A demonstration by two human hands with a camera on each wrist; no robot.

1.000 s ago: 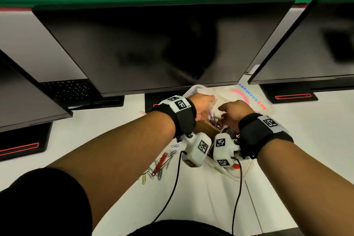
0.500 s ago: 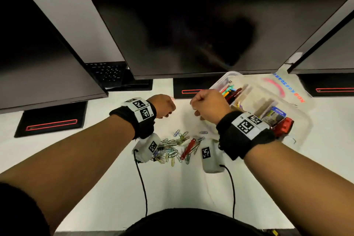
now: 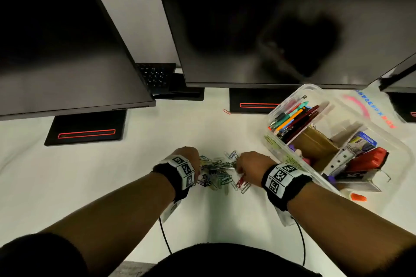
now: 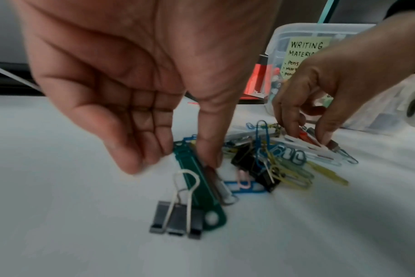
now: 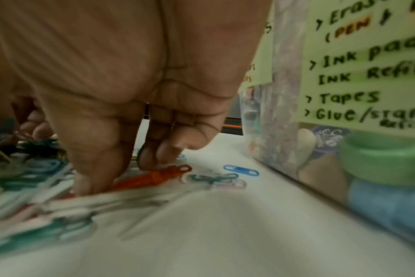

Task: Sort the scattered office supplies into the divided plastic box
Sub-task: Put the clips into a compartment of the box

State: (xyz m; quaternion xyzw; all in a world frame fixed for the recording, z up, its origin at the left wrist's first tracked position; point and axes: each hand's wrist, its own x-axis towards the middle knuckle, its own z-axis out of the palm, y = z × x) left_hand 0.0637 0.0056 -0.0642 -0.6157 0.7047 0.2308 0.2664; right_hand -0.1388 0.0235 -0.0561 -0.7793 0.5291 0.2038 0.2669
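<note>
The right hand (image 5: 121,78) reaches down onto the white table (image 5: 225,234), its thumb (image 5: 92,168) and a fingertip (image 5: 147,159) touching an orange plastic fastener (image 5: 159,176) among blurred paper clips (image 5: 36,176). A blue paper clip (image 5: 241,170) lies apart, near the clear plastic box (image 5: 280,112), whose yellow-green label (image 5: 372,61) lists ink pad, tapes and glue. A green tape roll (image 5: 381,161) shows through its wall.
</note>
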